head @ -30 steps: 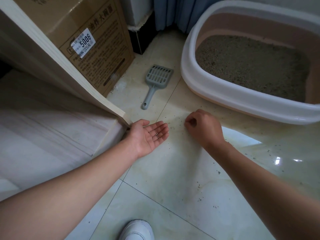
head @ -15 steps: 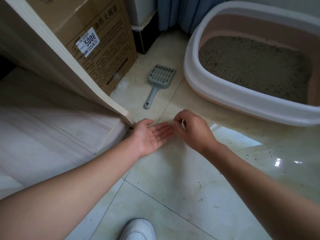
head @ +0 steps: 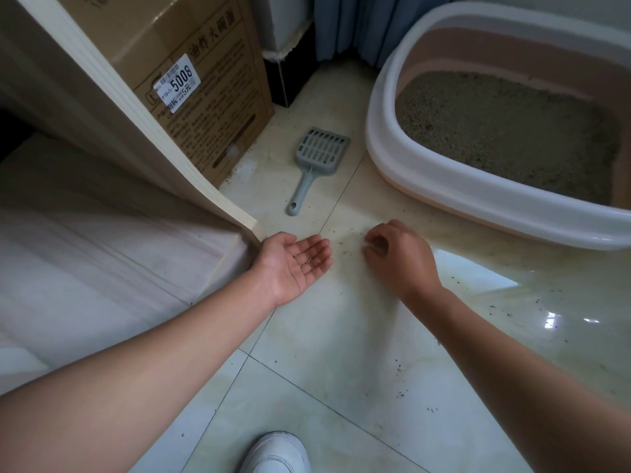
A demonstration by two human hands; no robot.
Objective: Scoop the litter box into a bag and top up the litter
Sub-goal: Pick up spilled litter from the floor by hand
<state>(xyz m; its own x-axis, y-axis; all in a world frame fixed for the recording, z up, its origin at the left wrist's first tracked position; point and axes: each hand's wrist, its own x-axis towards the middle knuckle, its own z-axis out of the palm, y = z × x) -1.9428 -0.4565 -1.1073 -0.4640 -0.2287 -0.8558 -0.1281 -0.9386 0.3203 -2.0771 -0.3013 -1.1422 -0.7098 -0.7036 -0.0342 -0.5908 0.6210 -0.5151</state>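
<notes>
Litter box [head: 386,138] sits on the floor tiles [head: 341,336] at right, its litter [head: 505,131] spread fairly level. Scoop [head: 319,158] lies untouched just beside it, within reach (no bag in view). Left hand [head: 293,264] is held palm-up and fully open low over the tiles, evidently serving as a tray: a few stray grains [head: 309,261] rest on its fingers. Right hand [head: 399,257] is near it, fingers curled, tips bunched at the speckled floor. Whether they hold a grain cannot be told.

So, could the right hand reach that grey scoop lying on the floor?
Probably yes. The scoop lies on bare tile just ahead and left of the right hand, handle end nearest, with nothing between.
</notes>
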